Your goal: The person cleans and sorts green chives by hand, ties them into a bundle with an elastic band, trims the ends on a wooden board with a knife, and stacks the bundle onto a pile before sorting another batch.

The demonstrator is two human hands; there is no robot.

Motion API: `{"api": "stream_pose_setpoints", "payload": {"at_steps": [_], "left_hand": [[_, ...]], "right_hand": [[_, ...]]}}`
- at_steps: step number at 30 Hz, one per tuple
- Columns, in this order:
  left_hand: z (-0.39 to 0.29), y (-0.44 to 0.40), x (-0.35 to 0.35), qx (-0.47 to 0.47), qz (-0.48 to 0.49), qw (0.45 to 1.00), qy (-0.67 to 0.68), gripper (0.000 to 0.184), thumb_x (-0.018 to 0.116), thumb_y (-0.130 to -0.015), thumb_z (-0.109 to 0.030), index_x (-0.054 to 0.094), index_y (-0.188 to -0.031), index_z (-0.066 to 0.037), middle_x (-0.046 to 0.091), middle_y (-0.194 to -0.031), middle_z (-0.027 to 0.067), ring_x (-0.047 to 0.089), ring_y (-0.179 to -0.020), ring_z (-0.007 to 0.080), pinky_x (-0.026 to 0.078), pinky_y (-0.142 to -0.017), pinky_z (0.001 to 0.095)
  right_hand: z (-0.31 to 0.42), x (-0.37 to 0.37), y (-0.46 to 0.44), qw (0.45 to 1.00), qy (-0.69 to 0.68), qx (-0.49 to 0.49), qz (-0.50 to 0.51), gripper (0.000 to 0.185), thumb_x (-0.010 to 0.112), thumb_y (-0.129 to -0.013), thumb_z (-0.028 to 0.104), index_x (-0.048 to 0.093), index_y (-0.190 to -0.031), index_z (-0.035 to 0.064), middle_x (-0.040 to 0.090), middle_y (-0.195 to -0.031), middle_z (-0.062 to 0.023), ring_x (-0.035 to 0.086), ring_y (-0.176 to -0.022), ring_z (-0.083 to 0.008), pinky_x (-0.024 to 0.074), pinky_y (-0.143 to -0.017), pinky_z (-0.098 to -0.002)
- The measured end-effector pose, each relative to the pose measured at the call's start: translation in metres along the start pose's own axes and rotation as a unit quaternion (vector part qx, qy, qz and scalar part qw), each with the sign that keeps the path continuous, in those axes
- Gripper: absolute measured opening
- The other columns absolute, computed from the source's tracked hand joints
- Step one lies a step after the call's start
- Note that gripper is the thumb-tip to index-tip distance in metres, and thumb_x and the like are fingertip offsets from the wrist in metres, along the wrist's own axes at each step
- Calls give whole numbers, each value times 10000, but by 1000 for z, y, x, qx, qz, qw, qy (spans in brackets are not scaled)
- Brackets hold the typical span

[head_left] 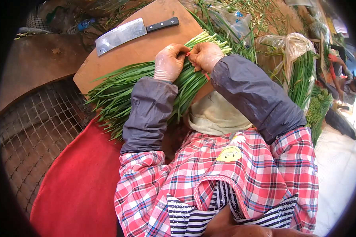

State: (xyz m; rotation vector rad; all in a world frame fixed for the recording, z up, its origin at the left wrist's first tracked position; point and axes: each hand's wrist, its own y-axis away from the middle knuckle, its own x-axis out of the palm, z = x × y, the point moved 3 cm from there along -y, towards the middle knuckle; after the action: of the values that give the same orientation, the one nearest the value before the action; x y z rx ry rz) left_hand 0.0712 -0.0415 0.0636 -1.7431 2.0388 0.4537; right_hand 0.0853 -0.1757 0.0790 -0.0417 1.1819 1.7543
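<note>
Along the near edge of the brown counter [136, 52], a bunch of greens [124, 87] is laid; its red tie [188, 54] is pinched by left hand [171, 59] and right hand [206, 55]; beyond lies a cleaver [134, 32].

Greens [126, 85] are laid across the board [106, 65], pale ends pointed up-right, leaf tips spilled past the edge. A red tie [188, 53] is pinched by 2 hands, left [171, 62] and right [206, 56], over the bundle near the pale ends. 1 cleaver [122, 36] is laid flat beyond the greens, handle pointed right, untouched. 2 grey sleeves [148, 112] are worn. Bagged greens [302, 77] are seen at right, red cloth [77, 181] at lower left.
</note>
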Motion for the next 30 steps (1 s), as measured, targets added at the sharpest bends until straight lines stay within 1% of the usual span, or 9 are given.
{"api": "stream_pose_setpoints", "payload": {"at_steps": [3, 6, 9, 12, 15, 18, 21, 27, 30], "left_hand": [[12, -4, 6, -26, 1, 993, 118, 169, 640, -715, 26, 619, -875, -26, 632, -830, 72, 603, -773, 145, 477, -702, 269], [12, -5, 3, -27, 31, 996, 79, 168, 641, -716, 35, 602, -873, -10, 628, -829, 53, 591, -780, 119, 474, -713, 251], [16, -5, 3, -30, 50, 996, 62, 159, 633, -717, 43, 604, -866, -5, 628, -850, 58, 589, -791, 125, 469, -744, 246], [16, -6, -1, -39, 78, 993, 82, 148, 626, -724, 46, 605, -863, -2, 623, -887, 69, 586, -830, 131, 463, -781, 251], [23, -8, 2, -35, 93, 988, 114, 138, 620, -726, 49, 608, -855, 1, 616, -926, 81, 581, -876, 143, 457, -810, 257], [30, -11, 3, -69, 113, 979, 153, 144, 621, -715, 53, 618, -851, 2, 609, -954, 88, 578, -903, 154, 454, -829, 260], [33, -13, 2, -31, 93, 977, 188, 158, 666, -676, -76, 652, -823, -19, 624, -898, 106, 607, -842, 233, 478, -768, 310], [21, -16, -5, -28, 101, 989, 100, 162, 691, -663, -76, 655, -802, -1, 627, -890, 102, 609, -830, 220, 477, -761, 302], [22, -18, -4, -42, 111, 984, 132, 168, 697, -661, -89, 656, -800, -3, 628, -892, 103, 610, -827, 219, 477, -761, 301]], "right_hand": [[5, -2, 2, 998, 65, -8, 0, 151, 552, -768, 222, 642, -715, 113, 636, -579, -20, 605, -502, -140, 503, -549, -299], [9, -1, 3, 999, 46, -26, 1, 128, 608, -756, 170, 600, -745, 43, 594, -600, -37, 578, -497, -120, 452, -446, -263], [6, -1, 6, 997, 27, -65, -29, 140, 614, -753, 176, 608, -772, 37, 595, -613, -33, 572, -506, -116, 454, -464, -261], [6, -2, 9, 998, -11, -52, -16, 134, 613, -754, 169, 610, -785, 38, 593, -618, -33, 574, -520, -113, 455, -465, -262], [6, -4, 7, 999, 8, -34, -2, 132, 610, -758, 165, 607, -788, 37, 590, -617, -33, 576, -518, -116, 456, -462, -267], [11, -4, 7, 999, 43, -31, 11, 124, 607, -762, 165, 603, -769, 42, 589, -613, -32, 581, -521, -117, 457, -459, -274], [11, -5, 4, 997, 68, -26, 10, 130, 606, -763, 178, 603, -756, 49, 588, -608, -33, 583, -517, -118, 460, -460, -279], [11, -4, -2, 994, 98, -46, 4, 142, 601, -765, 195, 599, -741, 55, 590, -569, -41, 576, -477, -129, 461, -449, -286], [9, -3, -7, 989, 136, -64, -2, 141, 593, -773, 192, 595, -739, 56, 592, -553, -45, 566, -452, -140, 456, -430, -293]]}}
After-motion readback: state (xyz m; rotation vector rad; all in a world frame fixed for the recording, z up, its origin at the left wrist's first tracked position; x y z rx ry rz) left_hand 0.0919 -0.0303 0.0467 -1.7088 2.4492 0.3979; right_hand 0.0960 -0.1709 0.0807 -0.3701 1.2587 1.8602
